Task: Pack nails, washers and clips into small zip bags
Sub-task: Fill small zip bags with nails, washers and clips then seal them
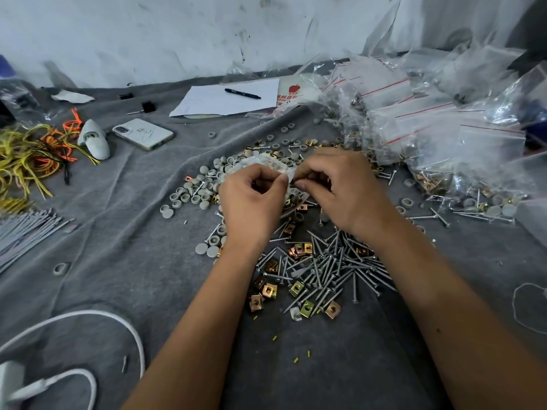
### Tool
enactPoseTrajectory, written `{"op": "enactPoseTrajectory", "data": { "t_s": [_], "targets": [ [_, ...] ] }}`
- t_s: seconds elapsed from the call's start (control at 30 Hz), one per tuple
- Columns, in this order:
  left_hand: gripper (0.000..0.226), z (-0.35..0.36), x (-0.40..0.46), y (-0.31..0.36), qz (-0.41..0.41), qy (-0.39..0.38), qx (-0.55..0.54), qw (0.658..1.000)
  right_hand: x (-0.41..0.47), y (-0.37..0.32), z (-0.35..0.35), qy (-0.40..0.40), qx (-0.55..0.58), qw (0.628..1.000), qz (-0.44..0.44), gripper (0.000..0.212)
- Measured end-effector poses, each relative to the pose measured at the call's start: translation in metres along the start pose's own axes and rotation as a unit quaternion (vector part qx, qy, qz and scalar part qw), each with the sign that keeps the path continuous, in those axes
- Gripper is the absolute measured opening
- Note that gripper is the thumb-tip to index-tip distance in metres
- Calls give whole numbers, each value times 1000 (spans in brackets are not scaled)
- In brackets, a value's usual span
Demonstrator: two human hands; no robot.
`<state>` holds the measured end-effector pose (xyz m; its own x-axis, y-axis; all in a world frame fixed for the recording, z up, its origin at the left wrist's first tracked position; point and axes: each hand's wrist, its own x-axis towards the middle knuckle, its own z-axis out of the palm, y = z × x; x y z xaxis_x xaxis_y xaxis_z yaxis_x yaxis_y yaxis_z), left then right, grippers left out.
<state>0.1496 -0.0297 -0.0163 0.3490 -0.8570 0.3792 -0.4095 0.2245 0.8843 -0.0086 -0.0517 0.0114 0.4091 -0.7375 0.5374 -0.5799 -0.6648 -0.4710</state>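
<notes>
Frame centre: left hand [251,199] and right hand [340,187] each hold a pinching grip on the mouth of a small zip bag [266,165] above the nails [331,267], apparently sealing or opening it; next move probably needs a steady press along the zip.

A single head camera is looking forward and down, from close above, at the nails [334,264]. Beyond them it is facing the wall [177,34]; forearms are entering from the bottom edge.
</notes>
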Motion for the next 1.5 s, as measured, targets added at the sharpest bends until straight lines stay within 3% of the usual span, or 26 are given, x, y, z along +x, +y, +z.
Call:
{"op": "enactPoseTrajectory", "data": {
  "t_s": [0.27, 0.4, 0.6, 0.73, 0.9, 1.1, 1.23, 1.37, 1.5],
  "targets": [
    [15, -1, 0, 1, -6, 1, -12, 1000, 1, 6, -5, -2, 2, 1000, 20, 13],
    [14, -1, -1, 2, -16, 2, -16, 1000, 1, 13, -11, 75, -9, 996, 44, 13],
    [16, 0, -2, 4, -20, -9, -31, 999, -5, 49, -31, 214, -93, 943, 239, 11],
    [25, 2, -5, 7, -11, -29, -47, 998, -11, 64, -35, 148, -131, 915, 352, 15],
    [22, 2, -7, 9, -11, -37, -54, 998, -11, 62, -21, 59, -120, 938, 321, 19],
    [20, 2, -8, 9, -6, -43, -48, 998, -12, 66, -15, 36, -134, 939, 316, 5],
    [19, 2, -7, 8, -9, -38, -41, 998, -11, 66, -15, -9, -169, 938, 303, 8],
    [20, 3, -6, 7, -14, -29, -42, 999, -9, 64, -17, 38, -120, 950, 286, 10],
    [17, 2, -4, 6, -27, -22, -48, 998, -5, 46, -18, 99, 72, 974, 190, 13]
  ]
}}
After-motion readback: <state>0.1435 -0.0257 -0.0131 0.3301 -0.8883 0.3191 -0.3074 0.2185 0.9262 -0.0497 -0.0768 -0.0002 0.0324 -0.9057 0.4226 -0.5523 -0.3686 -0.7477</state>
